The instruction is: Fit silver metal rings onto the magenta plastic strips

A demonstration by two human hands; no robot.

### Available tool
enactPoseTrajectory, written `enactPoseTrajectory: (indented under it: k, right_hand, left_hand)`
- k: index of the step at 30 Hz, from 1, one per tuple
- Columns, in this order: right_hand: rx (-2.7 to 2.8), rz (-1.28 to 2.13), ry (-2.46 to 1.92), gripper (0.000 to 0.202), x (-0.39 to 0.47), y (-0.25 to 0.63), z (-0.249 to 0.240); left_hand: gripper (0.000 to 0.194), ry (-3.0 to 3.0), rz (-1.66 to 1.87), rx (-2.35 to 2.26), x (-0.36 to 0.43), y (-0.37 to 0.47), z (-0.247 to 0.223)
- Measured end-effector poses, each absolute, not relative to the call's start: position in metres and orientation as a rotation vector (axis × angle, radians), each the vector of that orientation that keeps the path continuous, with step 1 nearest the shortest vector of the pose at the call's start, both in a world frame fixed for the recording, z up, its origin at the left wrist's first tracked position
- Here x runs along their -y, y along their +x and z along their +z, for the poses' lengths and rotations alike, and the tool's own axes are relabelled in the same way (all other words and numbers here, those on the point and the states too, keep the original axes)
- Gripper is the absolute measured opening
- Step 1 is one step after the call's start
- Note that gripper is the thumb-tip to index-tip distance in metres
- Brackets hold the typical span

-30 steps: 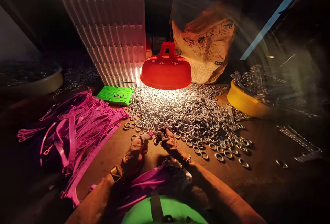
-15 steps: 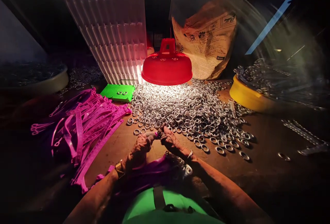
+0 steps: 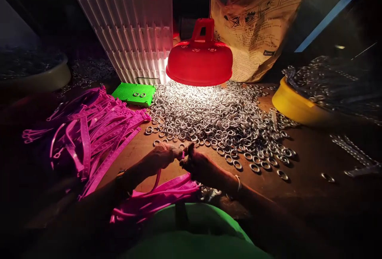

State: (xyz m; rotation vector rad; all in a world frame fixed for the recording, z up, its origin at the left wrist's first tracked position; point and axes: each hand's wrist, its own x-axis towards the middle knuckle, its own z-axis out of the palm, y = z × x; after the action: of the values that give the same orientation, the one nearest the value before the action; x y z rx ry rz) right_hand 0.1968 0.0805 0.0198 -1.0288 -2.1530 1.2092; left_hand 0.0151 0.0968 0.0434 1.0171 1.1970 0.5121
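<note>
My left hand (image 3: 164,156) is closed on a pink strap, whose tail hangs down below the fingers. Touching it at the fingertips, my right hand (image 3: 198,162) is closed too; the strap's small pink end shows between the two, and anything else in the right fingers is hidden in shadow. Just beyond the hands spreads a heap of metal rings (image 3: 205,121). More pink straps (image 3: 170,191) lie under my wrists, near the table's front edge. On the left is a large pile of pink straps (image 3: 86,143).
A red lamp (image 3: 199,63) hangs low over the rings. Behind stand a ribbed panel (image 3: 131,24) and a paper bag (image 3: 253,32). A green tray (image 3: 131,93) holds two rings. The yellow basin (image 3: 294,102) at right is heaped with metal pieces.
The view has shifted closer and lower. My left forearm lies flatter and darker, and a strap's tail now hangs visibly from my left hand. The pink straps near my lap show more.
</note>
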Motion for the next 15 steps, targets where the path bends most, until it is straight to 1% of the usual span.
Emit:
enactPoseTrajectory:
  k: [2,6,8,11,15]
  right_hand:
    - [2.173,1.257,-1.057,0.021,-0.059,0.200,0.020]
    - [2.230,1.041,-1.170,0.009,-0.024,0.206,0.013]
    - [2.155,1.133,-1.243,0.010,-0.014,0.208,0.009]
    - [2.009,1.352,-1.251,0.018,-0.009,0.209,0.005]
    - [2.001,1.482,-1.151,0.024,-0.008,0.207,0.007]
  left_hand:
    - [0.040,1.021,0.431,-1.149,-0.087,0.012,0.049]
    - [0.044,1.016,0.342,-1.008,-0.057,0.013,0.043]
    - [0.047,0.959,0.396,-0.969,-0.041,0.016,0.035]
    - [0.050,0.870,0.541,-0.975,-0.022,0.023,0.021]
    - [0.043,0.776,0.655,-0.996,-0.010,0.027,0.009]
